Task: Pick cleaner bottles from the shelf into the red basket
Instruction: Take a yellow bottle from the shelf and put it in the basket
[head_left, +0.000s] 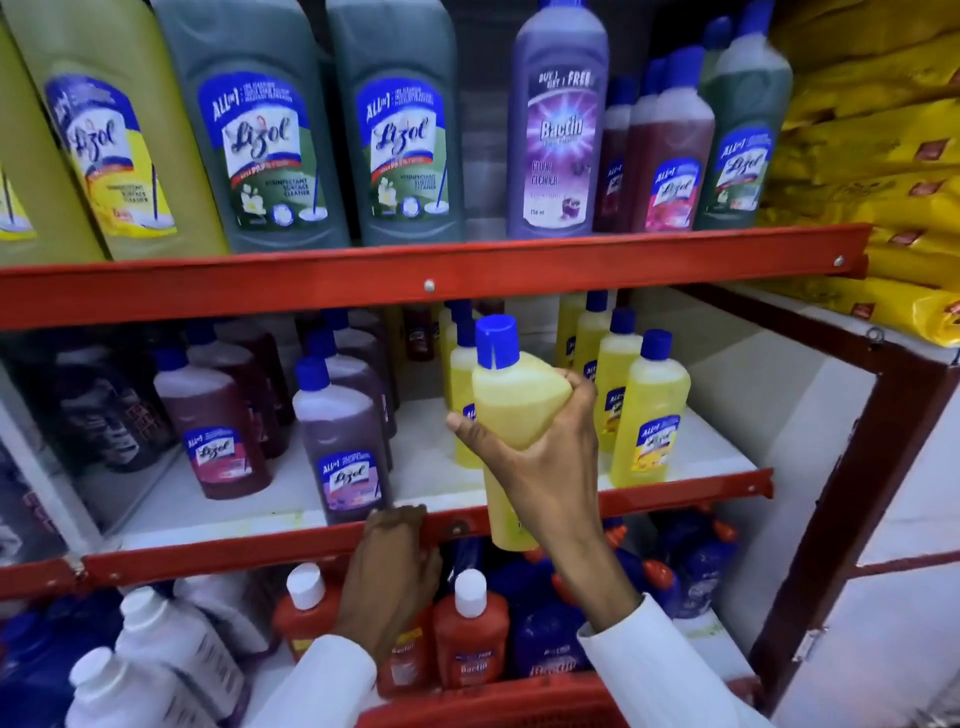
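Note:
My right hand is wrapped around a yellow cleaner bottle with a blue cap, held upright just in front of the middle shelf's red front rail. Its back faces me, so no label shows. My left hand grips that red rail from below, fingers curled over its edge. More yellow bottles stand on the middle shelf behind and to the right. The rim of the red basket shows at the bottom edge, below my hands.
Purple and maroon Lizol bottles stand left on the middle shelf. Large green, yellow and lavender bottles fill the top shelf. Orange and blue bottles crowd the bottom shelf. Yellow packets are stacked at right beyond a red upright.

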